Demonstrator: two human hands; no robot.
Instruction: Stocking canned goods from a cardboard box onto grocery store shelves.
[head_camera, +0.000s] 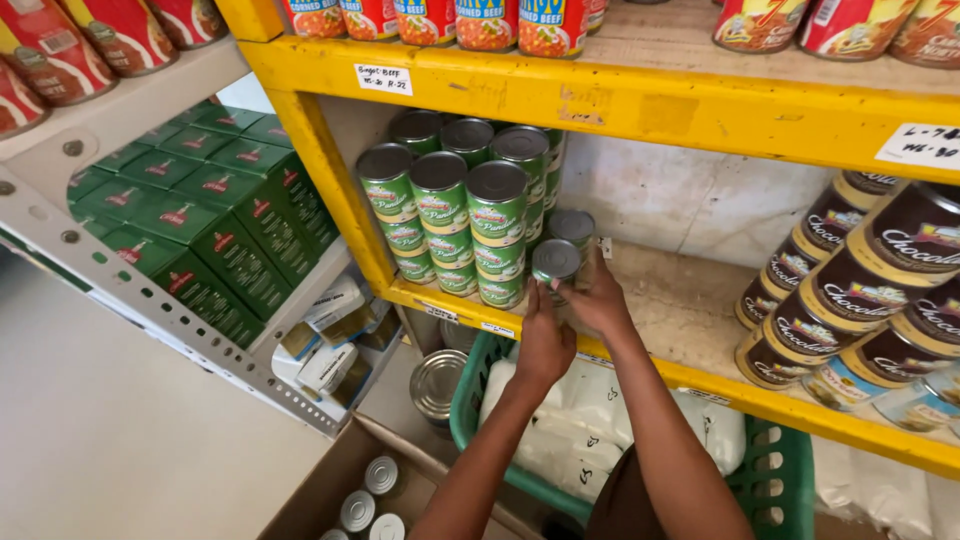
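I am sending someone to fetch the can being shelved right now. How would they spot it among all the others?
Find the yellow metal shelf and its block of stacked green-labelled tin cans. Just right of that block, at the shelf's front edge, stand two shorter stacks. The silver-topped green can on the nearer one is it: the left hand and right hand both grip it.

Your hands close on a can (555, 262) with a dull silver lid and a green label — the same green, with a red-and-white band, as the stacked cans (455, 215) beside it. The shelf frame (700, 110) is bright yellow. The cartons (215, 225) are dark green with red marks, the jars (870, 290) brown, the basket (780, 480) green.
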